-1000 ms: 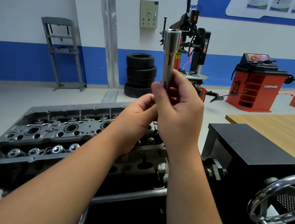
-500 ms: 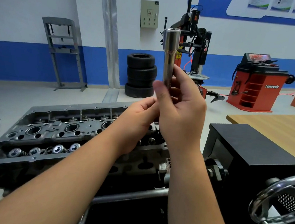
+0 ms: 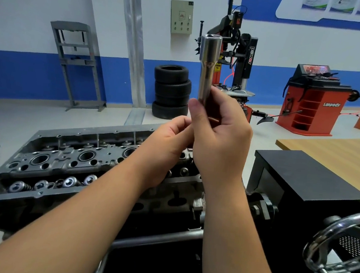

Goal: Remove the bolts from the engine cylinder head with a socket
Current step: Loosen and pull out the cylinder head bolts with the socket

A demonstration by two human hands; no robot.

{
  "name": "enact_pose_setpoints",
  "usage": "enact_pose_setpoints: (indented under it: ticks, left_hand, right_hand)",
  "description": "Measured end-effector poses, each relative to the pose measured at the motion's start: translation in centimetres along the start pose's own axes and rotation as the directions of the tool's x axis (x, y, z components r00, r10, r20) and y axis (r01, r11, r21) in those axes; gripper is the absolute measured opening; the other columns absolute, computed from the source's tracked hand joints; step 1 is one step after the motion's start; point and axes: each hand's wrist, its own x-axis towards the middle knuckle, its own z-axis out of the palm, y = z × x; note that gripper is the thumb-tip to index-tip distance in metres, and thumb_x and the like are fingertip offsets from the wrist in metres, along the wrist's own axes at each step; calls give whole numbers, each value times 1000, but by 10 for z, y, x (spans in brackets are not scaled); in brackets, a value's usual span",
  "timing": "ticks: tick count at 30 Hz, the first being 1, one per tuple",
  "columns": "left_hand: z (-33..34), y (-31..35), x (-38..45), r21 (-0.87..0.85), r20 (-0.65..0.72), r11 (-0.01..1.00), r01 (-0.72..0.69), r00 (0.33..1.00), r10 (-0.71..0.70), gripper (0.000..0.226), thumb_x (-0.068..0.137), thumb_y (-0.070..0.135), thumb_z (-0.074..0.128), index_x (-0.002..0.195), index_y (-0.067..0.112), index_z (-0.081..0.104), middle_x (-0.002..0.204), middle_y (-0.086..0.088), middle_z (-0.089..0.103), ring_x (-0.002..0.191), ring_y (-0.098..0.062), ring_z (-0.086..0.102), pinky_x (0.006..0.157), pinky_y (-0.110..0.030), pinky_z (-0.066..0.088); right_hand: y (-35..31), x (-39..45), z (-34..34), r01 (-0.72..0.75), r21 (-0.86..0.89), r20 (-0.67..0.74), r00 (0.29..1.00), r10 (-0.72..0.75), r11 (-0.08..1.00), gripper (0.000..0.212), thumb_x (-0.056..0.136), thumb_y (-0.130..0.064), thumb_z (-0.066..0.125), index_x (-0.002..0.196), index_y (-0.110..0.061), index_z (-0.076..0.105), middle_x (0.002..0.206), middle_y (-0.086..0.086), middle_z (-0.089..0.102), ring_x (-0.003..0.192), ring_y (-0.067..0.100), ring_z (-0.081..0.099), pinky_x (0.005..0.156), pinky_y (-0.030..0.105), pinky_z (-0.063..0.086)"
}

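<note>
Deep socket held upright above the cylinder head

The cylinder head (image 3: 70,166) fills the lower left of the frame. At centre, the right hand (image 3: 220,140) wraps its grip around the lower shaft of the deep socket (image 3: 207,69), open end up; the left hand (image 3: 165,143) curls at the socket's base, its hold hidden.

White walls (image 3: 44,4) carry a blue band above a pale grey floor (image 3: 35,117). A stack of tyres (image 3: 171,92) stands by the wall, near a red machine (image 3: 314,102). A wooden table (image 3: 334,154) sits at right.
</note>
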Motion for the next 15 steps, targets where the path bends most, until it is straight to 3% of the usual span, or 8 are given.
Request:
enact_pose_setpoints:
  ticks: [2,5,9,12,15]
  left_hand:
    - [0,0,0,9,-10,1000,0,1000,0,47,105,38,49,126,-3,62,123,-33,65,101,-34,62,99,-53,47]
    - [-1,-1,1,30,23,999,36,999,-37,47,111,38,36,122,3,67,123,-23,71,117,-39,66,108,-51,48]
    - [-2,-1,1,30,44,999,39,998,-40,39,109,37,43,115,8,69,103,-9,76,98,-23,69,96,-43,55]
    - [-1,2,0,29,26,999,24,999,-24,33,107,35,49,118,12,70,111,-19,74,101,-37,66,100,-52,51]
    - [0,0,0,24,-21,999,24,1000,-23,42,107,35,49,121,-1,64,114,-30,68,98,-36,62,97,-52,48]
  right_hand:
    - [2,0,0,-2,-13,3,1000,2,1000,29,97,-16,64,123,-4,69,103,3,72,97,14,66,87,39,54]
    - [0,0,0,-16,5,45,999,16,1000,34,101,-13,56,134,-5,62,108,3,74,100,12,69,89,36,56]
    - [-3,0,-1,-46,60,65,997,42,997,39,102,-18,56,139,-8,57,109,2,73,100,12,69,90,35,56]
    - [-4,-1,-1,-23,30,65,998,21,999,37,98,-22,65,130,-5,63,107,2,72,102,13,68,91,37,55]
    - [0,-1,-1,-21,2,18,1000,21,1000,28,99,-17,62,124,-5,68,102,2,73,97,14,68,86,38,55]
